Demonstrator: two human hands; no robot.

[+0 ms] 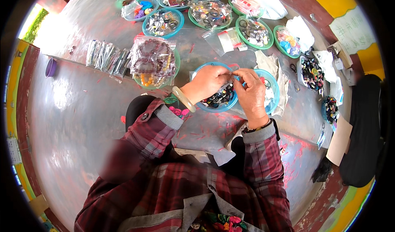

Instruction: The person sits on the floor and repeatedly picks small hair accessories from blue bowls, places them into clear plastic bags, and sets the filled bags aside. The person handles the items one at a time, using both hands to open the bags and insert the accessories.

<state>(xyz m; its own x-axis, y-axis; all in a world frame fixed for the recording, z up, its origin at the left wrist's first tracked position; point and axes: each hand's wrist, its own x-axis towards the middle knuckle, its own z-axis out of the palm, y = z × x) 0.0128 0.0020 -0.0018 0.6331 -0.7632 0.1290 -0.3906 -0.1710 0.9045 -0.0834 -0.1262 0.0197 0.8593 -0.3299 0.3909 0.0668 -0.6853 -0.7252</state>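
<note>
My left hand (210,80) and my right hand (250,90) meet fingertip to fingertip over two blue bowls. Both are pinched closed around something too small to make out. Beneath my left hand, a blue bowl (227,108) holds a heap of small dark pieces with bits of colour, partly covered by the hand. Partly behind my right hand stands another blue bowl (276,93) with whitish pieces in it. A pale bangle (183,99) circles my left wrist.
Bagged bead strings (152,57) lie on a green bowl left of my hands. Slim packets (108,58) sit farther left. Several filled bowls, including a blue one (163,23), line the far side. A crumpled cloth (283,78) and a white basket (311,73) are rightward.
</note>
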